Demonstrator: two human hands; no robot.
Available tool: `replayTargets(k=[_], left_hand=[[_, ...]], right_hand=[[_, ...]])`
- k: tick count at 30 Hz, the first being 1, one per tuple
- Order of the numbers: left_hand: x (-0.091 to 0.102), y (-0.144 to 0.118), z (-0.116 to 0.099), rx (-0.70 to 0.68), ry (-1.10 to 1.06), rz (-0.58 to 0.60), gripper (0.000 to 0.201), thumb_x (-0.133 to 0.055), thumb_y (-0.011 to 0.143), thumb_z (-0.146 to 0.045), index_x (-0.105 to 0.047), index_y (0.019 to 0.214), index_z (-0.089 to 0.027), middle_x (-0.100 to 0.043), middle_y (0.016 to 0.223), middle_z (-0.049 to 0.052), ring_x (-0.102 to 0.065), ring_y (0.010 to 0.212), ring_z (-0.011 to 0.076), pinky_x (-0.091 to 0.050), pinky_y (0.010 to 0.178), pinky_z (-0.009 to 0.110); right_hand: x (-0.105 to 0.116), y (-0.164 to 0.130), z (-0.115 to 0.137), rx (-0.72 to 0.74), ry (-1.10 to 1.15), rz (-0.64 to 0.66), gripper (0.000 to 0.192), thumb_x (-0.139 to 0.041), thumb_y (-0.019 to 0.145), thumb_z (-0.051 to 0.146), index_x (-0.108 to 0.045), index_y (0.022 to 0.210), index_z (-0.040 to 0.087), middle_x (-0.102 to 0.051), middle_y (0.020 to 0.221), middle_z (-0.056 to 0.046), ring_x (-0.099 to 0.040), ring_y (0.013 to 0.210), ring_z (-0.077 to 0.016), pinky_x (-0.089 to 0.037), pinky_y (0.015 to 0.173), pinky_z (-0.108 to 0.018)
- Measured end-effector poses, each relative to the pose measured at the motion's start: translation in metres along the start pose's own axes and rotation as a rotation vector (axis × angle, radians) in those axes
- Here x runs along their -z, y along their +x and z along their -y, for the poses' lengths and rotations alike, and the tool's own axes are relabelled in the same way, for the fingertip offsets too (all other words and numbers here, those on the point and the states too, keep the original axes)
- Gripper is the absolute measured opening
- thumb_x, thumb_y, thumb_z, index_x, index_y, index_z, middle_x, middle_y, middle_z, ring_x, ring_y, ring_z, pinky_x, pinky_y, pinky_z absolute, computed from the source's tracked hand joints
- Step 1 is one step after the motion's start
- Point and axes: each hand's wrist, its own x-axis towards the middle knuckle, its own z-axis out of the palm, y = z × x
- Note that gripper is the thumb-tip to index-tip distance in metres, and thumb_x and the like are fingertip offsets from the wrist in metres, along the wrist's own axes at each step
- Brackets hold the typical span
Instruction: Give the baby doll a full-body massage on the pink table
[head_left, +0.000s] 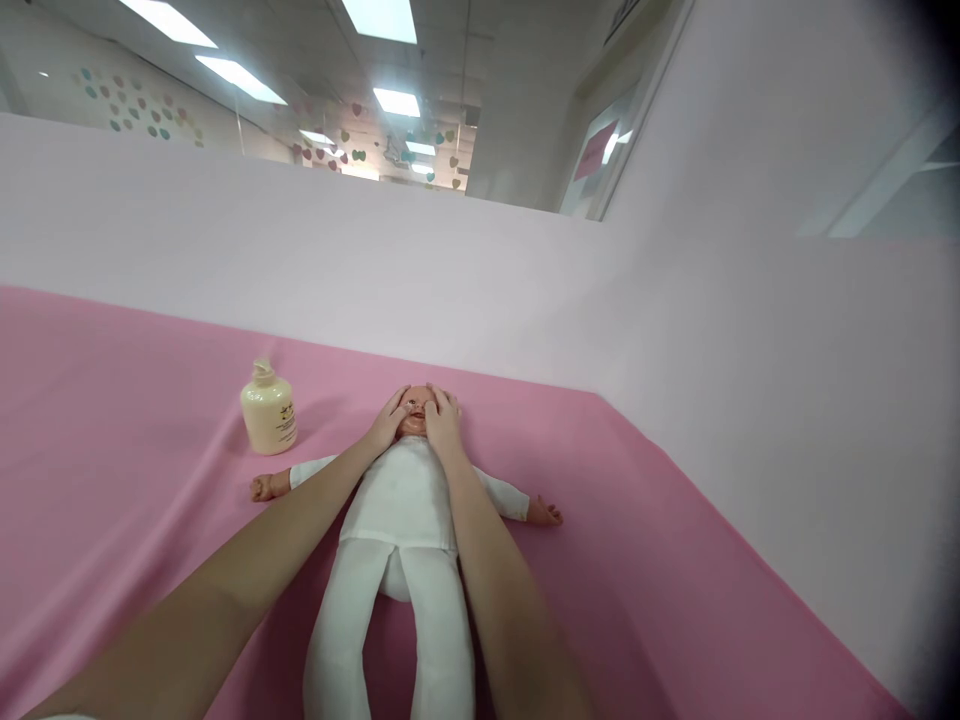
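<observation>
A baby doll point(409, 490) in a white cloth top and trousers lies on its back, head away from me and arms spread to the sides. My left hand point(388, 418) lies along the left side of the doll's face, fingers stretched up towards its forehead. On the opposite side my right hand point(442, 415) rests against the face in the same way, its thumb near the doll's nose and cheek. Both palms touch the head without closing round it. Between my hands the doll's mouth and one eye show; the sides of its head are covered.
A cream pump bottle point(270, 412) stands to the left of the doll's head. Under everything is a pink cloth point(150, 400), creased at the left. White walls point(420, 270) border it at the back and right, with glass above showing ceiling lights.
</observation>
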Motion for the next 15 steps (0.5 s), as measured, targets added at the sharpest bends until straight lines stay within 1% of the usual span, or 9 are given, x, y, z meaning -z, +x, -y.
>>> replayTargets(k=[3,5,7,9,11,13,15], left_hand=[[-0.001,-0.006,0.006,0.017,0.005,-0.023,0.060,-0.053,0.087,-0.040,-0.047,0.144,-0.023,-0.045,0.154,0.010,-0.038,0.144,0.0258,-0.026,0.121,0.045],[-0.002,-0.010,0.008,0.022,0.017,-0.014,0.065,-0.055,0.086,-0.043,-0.044,0.147,-0.022,-0.042,0.156,0.010,-0.036,0.145,0.0264,-0.024,0.122,0.045],[-0.002,-0.012,0.009,0.018,0.030,-0.005,0.069,-0.057,0.085,-0.045,-0.042,0.148,-0.020,-0.041,0.156,0.012,-0.036,0.146,0.0270,-0.023,0.122,0.045],[-0.003,-0.014,0.008,0.013,0.050,-0.011,0.071,-0.058,0.084,-0.046,-0.041,0.148,-0.019,-0.040,0.157,0.014,-0.035,0.146,0.0272,-0.023,0.122,0.045],[-0.004,-0.016,0.007,0.021,0.073,-0.029,0.071,-0.057,0.085,-0.045,-0.041,0.148,-0.017,-0.040,0.156,0.015,-0.036,0.145,0.0277,-0.024,0.122,0.045],[-0.004,-0.018,0.004,0.011,0.112,-0.045,0.069,-0.055,0.086,-0.045,-0.043,0.148,-0.017,-0.042,0.155,0.015,-0.038,0.144,0.0283,-0.025,0.122,0.046],[-0.004,-0.020,0.001,-0.072,0.178,-0.050,0.064,-0.051,0.089,-0.044,-0.046,0.146,-0.017,-0.047,0.151,0.014,-0.041,0.141,0.0279,-0.027,0.121,0.046]], right_hand=[[0.001,-0.004,-0.009,-0.113,0.112,0.004,0.056,-0.043,0.089,0.037,-0.049,0.141,0.018,-0.051,0.145,-0.012,-0.045,0.137,-0.0234,-0.032,0.117,-0.038],[0.003,-0.010,-0.015,-0.196,0.194,0.017,0.061,-0.046,0.089,0.045,-0.045,0.142,0.014,-0.052,0.145,-0.015,-0.049,0.134,-0.0234,-0.038,0.113,-0.038],[0.006,-0.017,-0.019,-0.249,0.253,0.036,0.063,-0.047,0.088,0.053,-0.049,0.137,0.013,-0.059,0.138,-0.016,-0.058,0.126,-0.0247,-0.044,0.107,-0.038],[0.009,-0.023,-0.019,-0.269,0.265,0.045,0.062,-0.048,0.087,0.060,-0.056,0.127,0.014,-0.066,0.128,-0.016,-0.064,0.117,-0.0259,-0.048,0.101,-0.038],[0.011,-0.028,-0.017,-0.268,0.222,0.026,0.059,-0.049,0.086,0.063,-0.063,0.117,0.014,-0.070,0.120,-0.016,-0.067,0.111,-0.0273,-0.050,0.096,-0.038],[0.011,-0.030,-0.017,-0.259,0.176,-0.019,0.057,-0.052,0.083,0.065,-0.065,0.108,0.015,-0.072,0.112,-0.016,-0.068,0.105,-0.0279,-0.051,0.091,-0.038],[0.009,-0.030,-0.018,-0.223,0.165,-0.069,0.054,-0.055,0.082,0.064,-0.064,0.105,0.015,-0.072,0.108,-0.015,-0.068,0.100,-0.0272,-0.052,0.089,-0.038]])
